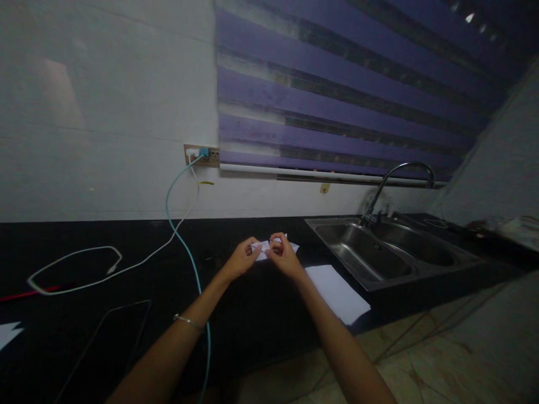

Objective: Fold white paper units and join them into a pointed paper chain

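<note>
A black countertop (261,314) is running from left to right in front of you, and a purple striped roller blind (337,95) is hanging beyond its far edge. At the right, a double-bowl stainless-steel sink (357,252) is sitting in the counter, while a stack of white paper sheets (337,292) is lying at its near left, beside your right forearm. A teal cable (167,202) is crossing the counter to the left of your hands. Your left hand (244,258) is pinching the left end of the folded white paper (261,247), thumb and fingers nearly together; your right hand (285,257) is gripping it farther right, fingers curled in, with pointed paper edges showing past them. You are holding the piece mid-counter, left of the sink; whether it is touching the surface, you cannot tell. It is probably feeling very light, stiffer along its folds and soft across single layers, creasing easily and tearing if pulled, so holding it by the layered folds with fingertips is likely suiting it best.
</note>
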A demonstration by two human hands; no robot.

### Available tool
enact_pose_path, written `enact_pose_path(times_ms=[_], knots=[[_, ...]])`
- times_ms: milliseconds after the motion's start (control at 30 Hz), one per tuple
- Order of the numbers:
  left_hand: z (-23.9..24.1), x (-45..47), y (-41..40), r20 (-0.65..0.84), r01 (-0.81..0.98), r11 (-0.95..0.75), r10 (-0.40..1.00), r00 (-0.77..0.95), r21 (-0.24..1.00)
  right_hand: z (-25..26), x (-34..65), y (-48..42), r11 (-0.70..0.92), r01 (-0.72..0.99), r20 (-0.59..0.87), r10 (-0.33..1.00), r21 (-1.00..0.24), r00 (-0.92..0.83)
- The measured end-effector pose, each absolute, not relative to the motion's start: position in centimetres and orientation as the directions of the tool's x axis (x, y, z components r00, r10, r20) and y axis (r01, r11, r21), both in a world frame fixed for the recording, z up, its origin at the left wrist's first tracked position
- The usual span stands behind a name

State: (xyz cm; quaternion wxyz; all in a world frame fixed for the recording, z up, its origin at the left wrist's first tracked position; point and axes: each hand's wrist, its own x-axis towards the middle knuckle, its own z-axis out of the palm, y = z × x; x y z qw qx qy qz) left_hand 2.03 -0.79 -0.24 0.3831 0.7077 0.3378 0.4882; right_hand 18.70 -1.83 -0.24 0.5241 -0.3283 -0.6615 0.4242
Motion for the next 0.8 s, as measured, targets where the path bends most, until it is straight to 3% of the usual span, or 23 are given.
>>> enact_pose_path(times_ms=[100, 333, 633, 800], knots=[[-0.5, 2.0, -0.8, 0.43, 0.136, -0.495, 0.837, 0.338, 0.858, -0.3, 18.8, -1.7, 0.425, 0.066, 0.399, 0.885, -0.903, -0.239], [-1.4, 2.0, -0.3, 0.439, 0.175, -0.53, 0.813, 0.383, 0.83, -0.3, 19.0, -1.3, 0.548, 0.274, 0.511, 0.836, -0.79, -0.2], [-0.4, 1.9, -1.2, 0.258, -0.021, -0.273, 0.879, 0.401, 0.962, 0.0, 18.8, -1.7, 0.544, 0.219, 0.528, 0.839, -0.81, -0.132], [-0.7, 2.0, -1.0, 0.281, -0.055, -0.284, 0.865, 0.415, 0.957, 0.1, 18.7, -1.5, 0.518, 0.136, 0.513, 0.855, -0.844, -0.074]])
